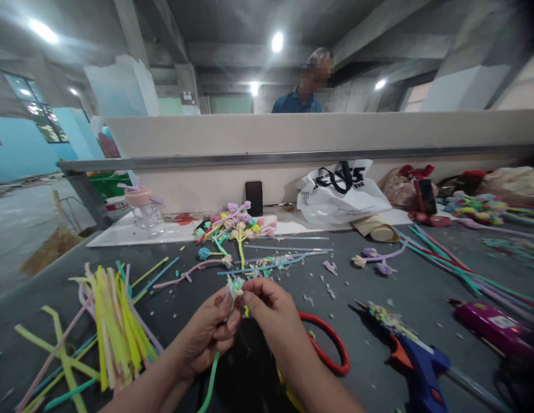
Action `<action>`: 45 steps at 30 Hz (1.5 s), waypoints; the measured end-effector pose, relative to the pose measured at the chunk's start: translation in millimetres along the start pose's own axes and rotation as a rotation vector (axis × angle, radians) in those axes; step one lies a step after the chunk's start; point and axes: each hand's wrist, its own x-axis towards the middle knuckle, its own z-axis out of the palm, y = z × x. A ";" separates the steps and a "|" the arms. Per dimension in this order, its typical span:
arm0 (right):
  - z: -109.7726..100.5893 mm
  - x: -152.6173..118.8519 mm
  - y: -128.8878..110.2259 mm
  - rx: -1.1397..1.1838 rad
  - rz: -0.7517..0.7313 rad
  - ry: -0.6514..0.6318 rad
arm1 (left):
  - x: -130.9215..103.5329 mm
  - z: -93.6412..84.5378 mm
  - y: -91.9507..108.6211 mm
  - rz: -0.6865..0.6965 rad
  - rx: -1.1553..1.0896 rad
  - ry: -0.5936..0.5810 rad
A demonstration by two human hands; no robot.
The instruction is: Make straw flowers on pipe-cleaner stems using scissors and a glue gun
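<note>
Left hand (217,330), right hand (271,307) pinching pastel cluster (236,285), details blurred; green stem (212,376) cut off below.

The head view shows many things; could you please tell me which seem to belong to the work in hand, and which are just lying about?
Likely part of the work:
- pastel fuzzy piece, held by left hand and right hand
- bundle of yellow strips
- blue glue gun

Probably just lying about:
- pink-lidded bottle
- black phone
- white bag

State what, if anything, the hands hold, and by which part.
A chenille flower: the left hand holds its green stem below the head; the right hand is at the head, grip unclear.
</note>
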 end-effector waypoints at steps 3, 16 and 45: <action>-0.7 1.3 1.1 -0.048 -0.019 0.024 | 0.0 0.8 -0.2 0.003 0.027 0.007; -2.6 2.1 -2.8 -0.051 0.004 -0.006 | -0.8 -10.3 -0.7 -0.015 -0.190 -0.114; -1.4 2.2 -4.7 0.091 0.068 -0.105 | 0.9 -13.6 -0.2 -0.077 -0.192 -0.082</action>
